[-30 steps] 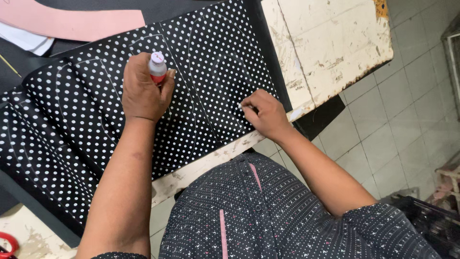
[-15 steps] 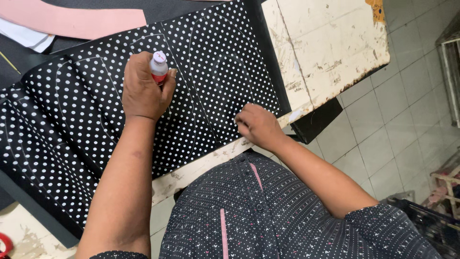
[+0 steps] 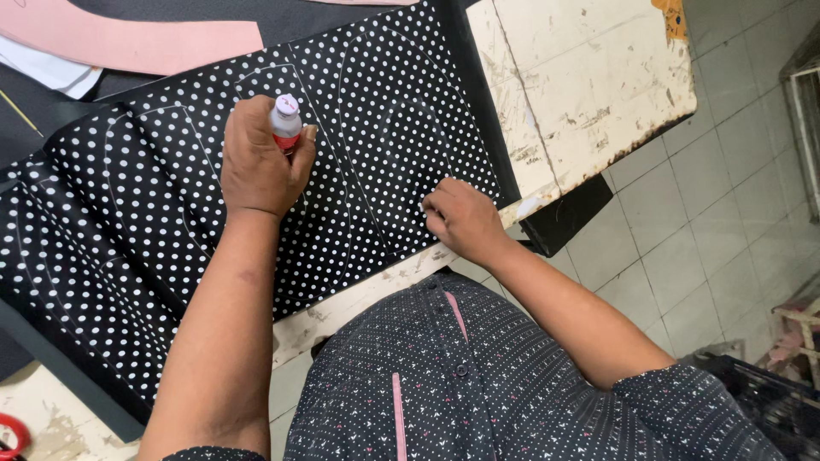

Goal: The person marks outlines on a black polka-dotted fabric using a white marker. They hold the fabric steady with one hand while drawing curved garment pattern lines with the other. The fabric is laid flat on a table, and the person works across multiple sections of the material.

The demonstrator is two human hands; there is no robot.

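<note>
— What's being held?
— A small bottle (image 3: 285, 119) with a white cap and red band, upright, gripped over the cloth.
— And the cloth?
— Black fabric with white dots (image 3: 401, 128), faint outlines drawn on it, spread flat on the desk (image 3: 589, 94).

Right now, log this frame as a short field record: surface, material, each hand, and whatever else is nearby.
surface: worn white table, paint chipped at the edges
material: black fabric with white dots, spread flat, faint curved outlines drawn on it
left hand: left hand gripping a small bottle with a red band, held upright over the fabric
right hand: right hand pressed on the fabric near the table's front edge, holding nothing visible
nearby: pink pattern piece at the top left; tiled floor on the right
</note>
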